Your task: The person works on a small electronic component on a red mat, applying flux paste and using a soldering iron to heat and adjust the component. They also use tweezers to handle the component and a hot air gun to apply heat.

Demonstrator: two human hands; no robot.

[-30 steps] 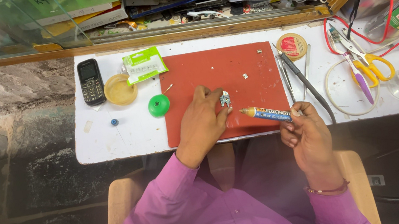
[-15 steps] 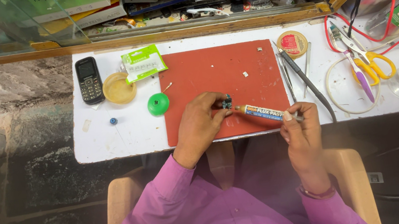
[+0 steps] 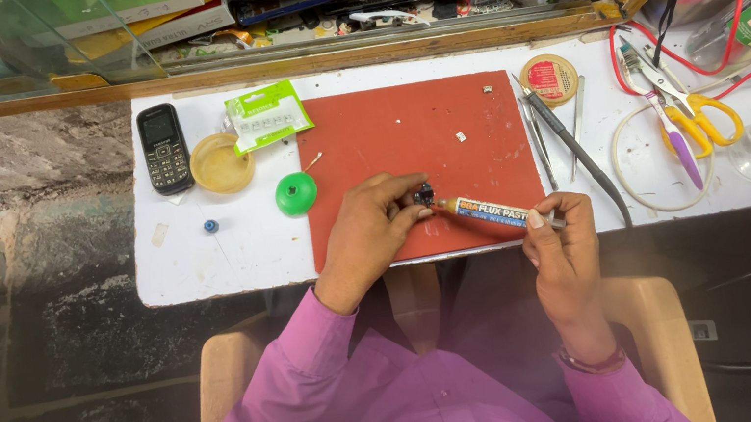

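Note:
My left hand (image 3: 369,237) rests on the red mat (image 3: 403,132) and pinches a small dark electronic part (image 3: 424,197) between thumb and fingers. My right hand (image 3: 562,248) grips the rear end of a blue and white paste syringe (image 3: 495,211), which lies nearly flat. Its orange tip touches the small part. Both sleeves are purple.
On the white worktop (image 3: 233,252) lie a black keypad phone (image 3: 162,149), a round yellow dish (image 3: 221,163), a green packet (image 3: 267,115), a green round cap (image 3: 296,194), tweezers and a probe (image 3: 562,129), yellow-handled scissors (image 3: 697,108), a round tin (image 3: 550,79) and red wires (image 3: 669,48).
The syringe has swung from pointing across the mat edge to having its tip against the small part. My left hand shifted slightly on the part and my right hand moved a little lower.

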